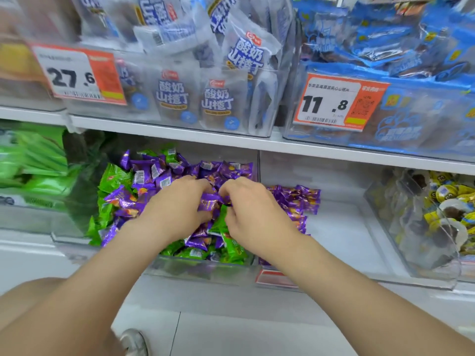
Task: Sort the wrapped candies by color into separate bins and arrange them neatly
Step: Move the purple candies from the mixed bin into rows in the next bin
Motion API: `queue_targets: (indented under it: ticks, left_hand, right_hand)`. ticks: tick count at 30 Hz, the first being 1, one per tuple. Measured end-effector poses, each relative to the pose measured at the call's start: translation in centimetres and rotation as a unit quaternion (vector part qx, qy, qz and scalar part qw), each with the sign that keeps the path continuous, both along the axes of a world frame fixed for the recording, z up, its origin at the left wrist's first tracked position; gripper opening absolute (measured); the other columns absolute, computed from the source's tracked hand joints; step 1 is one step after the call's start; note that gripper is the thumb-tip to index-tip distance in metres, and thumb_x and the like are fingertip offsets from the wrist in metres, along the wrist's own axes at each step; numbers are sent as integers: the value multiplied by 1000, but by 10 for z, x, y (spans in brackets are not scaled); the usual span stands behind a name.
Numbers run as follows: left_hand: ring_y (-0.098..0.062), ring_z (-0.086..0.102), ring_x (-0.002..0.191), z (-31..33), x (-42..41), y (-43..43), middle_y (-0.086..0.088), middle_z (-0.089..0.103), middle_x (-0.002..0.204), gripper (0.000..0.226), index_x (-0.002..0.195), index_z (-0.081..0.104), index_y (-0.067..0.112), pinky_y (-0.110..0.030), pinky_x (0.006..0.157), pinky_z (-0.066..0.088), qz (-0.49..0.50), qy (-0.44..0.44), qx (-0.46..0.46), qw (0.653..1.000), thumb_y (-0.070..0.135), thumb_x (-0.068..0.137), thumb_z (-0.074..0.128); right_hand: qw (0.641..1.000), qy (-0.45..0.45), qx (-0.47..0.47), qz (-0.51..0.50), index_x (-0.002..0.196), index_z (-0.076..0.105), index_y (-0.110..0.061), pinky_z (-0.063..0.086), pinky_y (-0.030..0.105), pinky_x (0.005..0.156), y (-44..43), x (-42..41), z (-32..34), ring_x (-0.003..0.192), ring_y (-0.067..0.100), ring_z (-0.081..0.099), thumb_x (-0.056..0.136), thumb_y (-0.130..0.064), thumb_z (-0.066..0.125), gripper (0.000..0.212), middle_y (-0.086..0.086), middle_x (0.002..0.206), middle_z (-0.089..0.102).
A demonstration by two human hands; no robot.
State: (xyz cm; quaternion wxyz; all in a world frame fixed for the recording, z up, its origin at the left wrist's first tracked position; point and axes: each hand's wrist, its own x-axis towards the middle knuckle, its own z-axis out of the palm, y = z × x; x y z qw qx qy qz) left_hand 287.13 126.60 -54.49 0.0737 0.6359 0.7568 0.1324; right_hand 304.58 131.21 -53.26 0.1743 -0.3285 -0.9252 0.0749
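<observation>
- On the lower shelf of a shop display, a clear mixed bin [200, 267] holds purple candies [151, 173] and green candies [113, 178] jumbled together.
- Above the mixed bin, white pouches [172, 98] read "酸奶山楂丁".
- A price tag [74, 75] up and to the left reads "27.6". A second price tag [339, 101] up and to the right reads "11.8". The smaller print on both is too blurred to read.
- The left hand [180, 201] reaches into the middle of the mixed bin, fingers curled down around purple candies at the top of the heap.
- The right hand [252, 209], just beside it, pinches purple candies between thumb and curled fingers. The fingertips of both hands nearly meet and are partly buried among wrappers.
- Just right of the mixed bin, a neighbouring bin [339, 227] holds a small purple pile [303, 201], partly hidden by the right forearm.
- Further right sit yellow-wrapped sweets [449, 196], cut off by the frame edge. Left of the mixed bin are blurred green packs [33, 160].
- Below the mixed bin's front, a red label [272, 278] is half covered and its wording is unreadable.
</observation>
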Motion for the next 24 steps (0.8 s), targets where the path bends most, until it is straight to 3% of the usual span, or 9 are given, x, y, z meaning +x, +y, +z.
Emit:
queue_targets:
  ticks: [2,4,8,11,13,15,19,22,24]
  left_hand:
    - [-24,60,97,2,-2,-1,4,60,101,35,100,58,28,-42,79,52,38,-14,39,998,40,80,84]
    - [-26,62,85,5,-9,-4,4,63,87,34,89,54,27,-40,72,51,69,-58,64,994,37,78,85]
    - [-31,62,90,13,-18,-11,-4,65,89,27,104,57,21,-40,74,48,125,-100,83,984,33,90,76]
    - [-32,60,96,19,-19,-14,-5,65,97,28,118,59,22,-38,77,44,137,-113,90,980,33,95,72]
    - [-29,60,90,21,-19,-15,-6,66,101,34,127,59,22,-36,77,43,139,-133,77,978,33,97,71]
    - [-24,60,80,21,-20,-16,-7,68,101,34,130,59,23,-34,73,43,135,-141,68,978,30,98,69]
    - [-16,59,60,23,-23,-17,-5,65,88,36,130,61,24,-30,55,39,143,-151,65,976,14,96,58]
    - [-15,60,62,26,-23,-19,-4,69,93,36,128,60,26,-28,56,41,143,-162,70,974,13,94,58]
    - [-13,61,68,27,-23,-20,2,69,97,33,127,60,27,-28,63,44,143,-176,86,970,18,96,65]
  right_hand:
    - [999,-38,19,-25,121,56,-11,45,38,84,4,-13,-1,110,32,60,89,-4,61,34,10,116,59]
    - [997,-63,20,-45,126,50,-8,39,38,74,10,-24,-2,108,36,61,88,-5,63,40,13,115,59]
    - [991,-123,33,-47,140,44,-16,37,39,67,22,-41,-9,104,40,64,93,-22,61,50,14,114,62]
    - [981,-177,38,-68,132,53,-18,39,41,71,33,-50,-12,105,39,64,96,-27,62,38,13,120,59]
    - [980,-182,17,-73,118,62,-17,42,39,69,39,-53,-9,92,38,64,94,-17,65,24,10,105,61]
    - [985,-157,-5,-74,100,67,-16,49,40,66,44,-54,-5,81,36,62,88,-8,67,14,5,88,62]
    - [995,-58,-30,-73,88,73,-19,61,43,70,47,-48,-7,81,32,67,81,-9,62,17,5,84,72]
    - [996,10,-59,-65,110,74,-21,57,42,86,45,-42,-6,102,32,67,94,-15,63,21,6,102,75]
    - [991,80,-93,-51,125,71,-25,49,38,96,41,-36,-1,114,27,60,100,-23,62,26,-5,110,74]
